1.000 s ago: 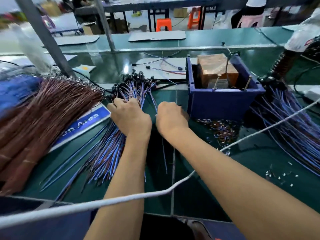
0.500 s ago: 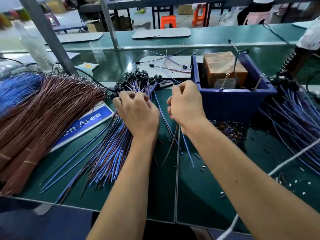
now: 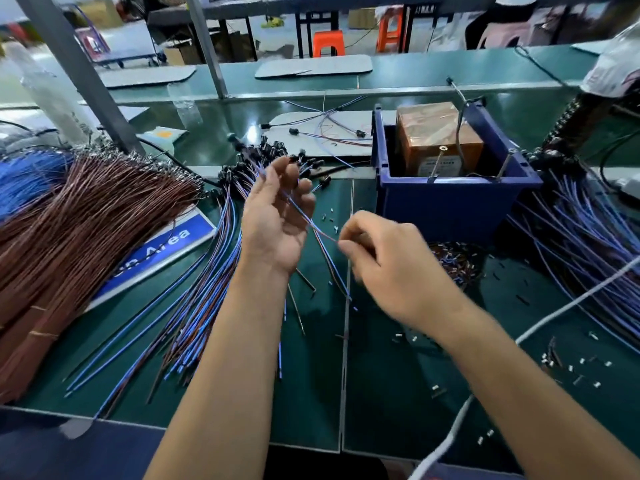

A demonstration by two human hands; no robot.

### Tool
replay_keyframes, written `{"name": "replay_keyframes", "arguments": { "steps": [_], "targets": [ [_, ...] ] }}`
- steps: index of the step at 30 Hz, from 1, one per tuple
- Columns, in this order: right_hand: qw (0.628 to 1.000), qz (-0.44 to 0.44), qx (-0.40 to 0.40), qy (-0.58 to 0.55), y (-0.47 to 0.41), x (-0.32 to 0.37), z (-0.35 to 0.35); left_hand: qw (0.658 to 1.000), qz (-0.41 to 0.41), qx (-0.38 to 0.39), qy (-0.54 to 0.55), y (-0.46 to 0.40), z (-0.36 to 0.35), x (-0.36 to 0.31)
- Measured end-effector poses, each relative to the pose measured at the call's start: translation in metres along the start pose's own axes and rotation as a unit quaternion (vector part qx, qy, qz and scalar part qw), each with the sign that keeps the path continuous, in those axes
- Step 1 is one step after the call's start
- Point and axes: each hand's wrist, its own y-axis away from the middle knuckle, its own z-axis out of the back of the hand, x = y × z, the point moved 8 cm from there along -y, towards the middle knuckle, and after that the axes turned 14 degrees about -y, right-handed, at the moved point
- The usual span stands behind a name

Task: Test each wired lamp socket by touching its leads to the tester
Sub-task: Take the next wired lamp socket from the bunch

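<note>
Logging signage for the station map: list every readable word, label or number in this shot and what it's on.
"Area": white letters on the blue sign lying on the table, left of the left hand. An earlier word is covered by the brown wire bundle; only its last letters show, perhaps "on".
Label on the brown box in the blue bin: printed lines, too small to read.
Nothing else readable.

A dark green counter (image 3: 398,393) is carrying blue and brown wires with black sockets (image 3: 207,282) near its middle. A reddish-brown wire bundle (image 3: 79,230) is lying at the left edge over a blue sign with white lettering (image 3: 162,251). A dark blue bin (image 3: 450,202) is holding an orange-brown box (image 3: 436,133). Orange stools (image 3: 327,43) are showing beyond the far edge.
</note>
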Motion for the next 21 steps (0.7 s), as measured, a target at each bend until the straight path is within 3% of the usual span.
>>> {"name": "replay_keyframes", "arguments": {
  "steps": [4, 6, 8, 9, 10, 13, 14, 16, 18, 21],
  "targets": [
    [0.999, -0.016, 0.046, -0.001, 0.004, -0.022, 0.044, 0.993, -0.02, 0.022, 0.112, -0.002, 0.011, -0.016],
    [0.999, -0.022, 0.041, 0.028, 0.006, -0.035, 0.067, 0.996, -0.062, -0.005, 0.06, -0.001, 0.019, -0.025],
    [0.999, -0.018, 0.003, 0.038, 0.008, -0.045, 0.089, 0.987, -0.144, -0.039, -0.066, 0.006, 0.017, -0.033],
    [0.999, -0.006, -0.022, 0.033, 0.009, -0.048, 0.097, 0.963, -0.21, -0.04, -0.163, 0.013, 0.006, -0.037],
    [0.999, 0.011, -0.042, 0.027, 0.011, -0.048, 0.101, 0.916, -0.289, -0.024, -0.278, 0.024, -0.012, -0.038],
    [0.996, 0.069, -0.062, 0.015, 0.018, -0.044, 0.099, 0.696, -0.445, 0.102, -0.554, 0.061, -0.079, 0.003],
    [0.995, 0.083, -0.063, 0.005, 0.019, -0.043, 0.096, 0.65, -0.45, 0.137, -0.596, 0.067, -0.092, 0.021],
    [0.992, 0.107, -0.071, -0.015, 0.021, -0.042, 0.095, 0.608, -0.42, 0.201, -0.643, 0.073, -0.107, 0.047],
    [0.989, 0.105, -0.087, -0.05, 0.023, -0.045, 0.099, 0.588, -0.387, 0.227, -0.673, 0.073, -0.112, 0.06],
    [0.986, 0.069, -0.108, -0.103, 0.024, -0.056, 0.11, 0.603, -0.394, 0.219, -0.658, 0.069, -0.107, 0.056]
  ]
}}
